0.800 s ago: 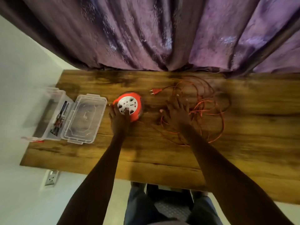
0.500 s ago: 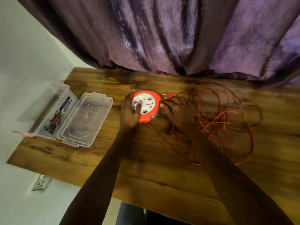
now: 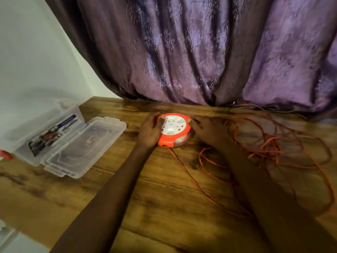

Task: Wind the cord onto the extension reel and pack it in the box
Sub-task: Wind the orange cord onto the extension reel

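An orange and white extension reel (image 3: 174,129) lies flat on the wooden table (image 3: 160,198), near the curtain. My left hand (image 3: 149,131) grips its left side and my right hand (image 3: 207,131) grips its right side. A long orange cord (image 3: 273,148) leaves the reel's front edge and lies in loose tangled loops on the table to the right. A clear plastic box (image 3: 45,134) stands open at the table's left end, its lid (image 3: 85,147) folded flat beside it. A printed card shows inside the box.
A purple patterned curtain (image 3: 200,52) hangs along the table's far edge. A white wall (image 3: 32,61) runs beside the box on the left. The table's near edge lies below my forearms.
My right hand left the loose cord and came onto the reel's right side. The reel has shifted slightly right, away from the box. The view has tilted up toward the curtain.
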Tool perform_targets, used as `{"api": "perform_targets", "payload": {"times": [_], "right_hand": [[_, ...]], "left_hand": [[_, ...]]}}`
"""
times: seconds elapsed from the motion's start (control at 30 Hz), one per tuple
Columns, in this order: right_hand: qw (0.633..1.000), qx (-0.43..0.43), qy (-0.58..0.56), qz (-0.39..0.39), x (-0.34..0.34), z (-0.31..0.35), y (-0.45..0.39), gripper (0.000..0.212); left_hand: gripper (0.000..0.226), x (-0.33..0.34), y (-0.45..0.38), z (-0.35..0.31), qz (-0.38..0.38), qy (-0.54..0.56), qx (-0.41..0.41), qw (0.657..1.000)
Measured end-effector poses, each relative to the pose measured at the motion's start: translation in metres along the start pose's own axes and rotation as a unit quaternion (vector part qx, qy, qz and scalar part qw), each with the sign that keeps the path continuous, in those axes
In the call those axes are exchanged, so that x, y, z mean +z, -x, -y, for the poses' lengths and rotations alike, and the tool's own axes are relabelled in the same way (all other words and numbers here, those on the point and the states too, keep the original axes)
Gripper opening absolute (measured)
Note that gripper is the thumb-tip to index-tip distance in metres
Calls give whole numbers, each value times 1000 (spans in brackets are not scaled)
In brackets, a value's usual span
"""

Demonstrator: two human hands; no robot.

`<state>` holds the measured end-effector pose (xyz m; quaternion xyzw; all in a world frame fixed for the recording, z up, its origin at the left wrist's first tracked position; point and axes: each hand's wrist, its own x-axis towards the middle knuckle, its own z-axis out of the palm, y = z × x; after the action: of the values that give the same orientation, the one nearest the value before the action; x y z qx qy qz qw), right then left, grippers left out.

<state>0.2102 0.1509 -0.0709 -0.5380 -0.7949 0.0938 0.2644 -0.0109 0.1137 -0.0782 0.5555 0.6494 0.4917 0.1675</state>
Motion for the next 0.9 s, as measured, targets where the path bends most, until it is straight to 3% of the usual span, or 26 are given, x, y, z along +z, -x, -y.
{"api": "perform_targets", "payload": {"times": [0.17, 0.27, 0.4, 0.57, 0.63, 0.73, 0.9], "right_hand": [[999, -2, 23, 22, -9, 5, 3, 44], [999, 10, 10, 31, -14, 11, 14, 44], [1000, 15, 13, 22, -17, 20, 30, 43], [996, 42, -74, 15, -22, 24, 37, 35], [983, 61, -170, 11, -21, 23, 39, 29], [939, 92, -329, -42, -26, 22, 35, 22], [879, 108, -452, -105, -48, 9, 32, 32]], "left_hand": [[42, -5, 8, -11, -40, -55, 13, 998], [56, -16, 26, -18, -86, -176, -19, 980], [62, -26, 43, -19, -49, -244, -48, 967], [53, -30, 43, -30, -4, -91, -110, 990], [41, -26, 41, -35, -6, 72, -118, 990], [30, -15, 35, -51, -1, 294, -111, 949], [24, 5, 23, -77, 64, 412, -87, 905]]}}
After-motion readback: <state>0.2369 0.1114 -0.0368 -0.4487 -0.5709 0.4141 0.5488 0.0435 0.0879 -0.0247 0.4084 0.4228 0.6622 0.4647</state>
